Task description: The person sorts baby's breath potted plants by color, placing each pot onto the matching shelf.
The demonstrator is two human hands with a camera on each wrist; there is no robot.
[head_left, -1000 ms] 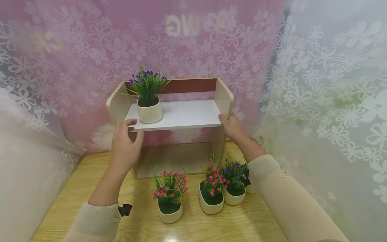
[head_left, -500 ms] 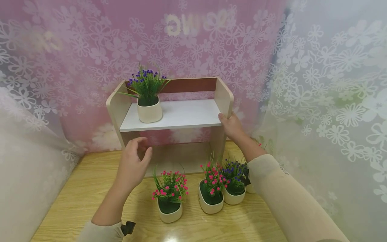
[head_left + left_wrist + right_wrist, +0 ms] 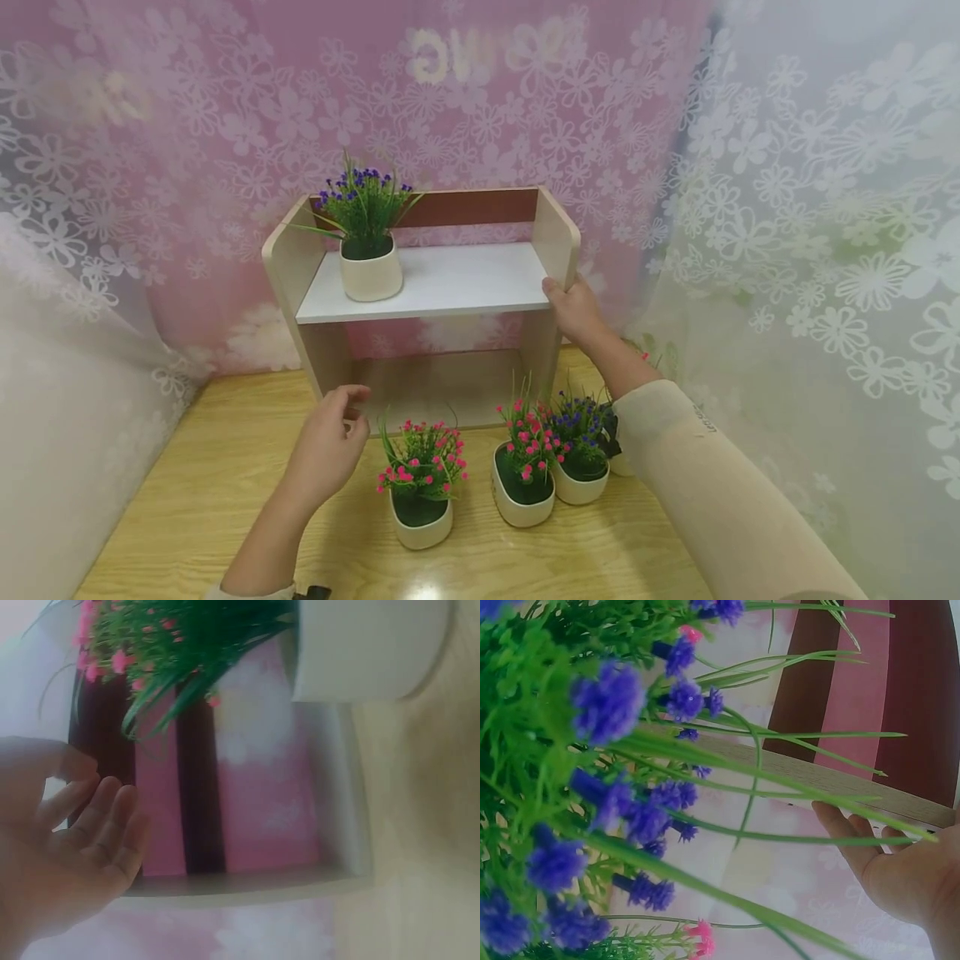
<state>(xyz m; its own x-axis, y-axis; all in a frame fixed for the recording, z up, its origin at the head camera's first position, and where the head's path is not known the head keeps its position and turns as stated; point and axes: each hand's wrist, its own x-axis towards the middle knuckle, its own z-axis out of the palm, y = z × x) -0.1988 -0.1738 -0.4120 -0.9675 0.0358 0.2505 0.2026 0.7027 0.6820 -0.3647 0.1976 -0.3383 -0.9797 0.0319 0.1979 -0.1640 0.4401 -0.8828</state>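
A small two-tier wooden shelf (image 3: 468, 279) with a white upper board stands in the middle of the head view. My right hand (image 3: 581, 317) grips its right side panel (image 3: 557, 237), thumb at the front edge and fingers along the outer face. My left hand (image 3: 330, 446) hangs in front of the shelf's lower left, fingers loosely curled around nothing. To its right on the table is a white pot with pink flowers (image 3: 422, 529). Upon the upper board, toward the left, sits a white pot with purple flowers (image 3: 372, 277). In the left wrist view, the left fingers (image 3: 112, 825) are bare.
Right of centre on the wood-grain table (image 3: 187, 467) stand another pink-flowered pot (image 3: 523, 504) and a purple-flowered pot (image 3: 583, 487). A further pot is partly hidden behind the right sleeve (image 3: 675, 450). Flower-patterned curtains (image 3: 810, 250) surround the table.
My left hand has left the front left edge of the upper board and dropped down toward the near pink-flowered pot. The right hand keeps its grip on the side panel.
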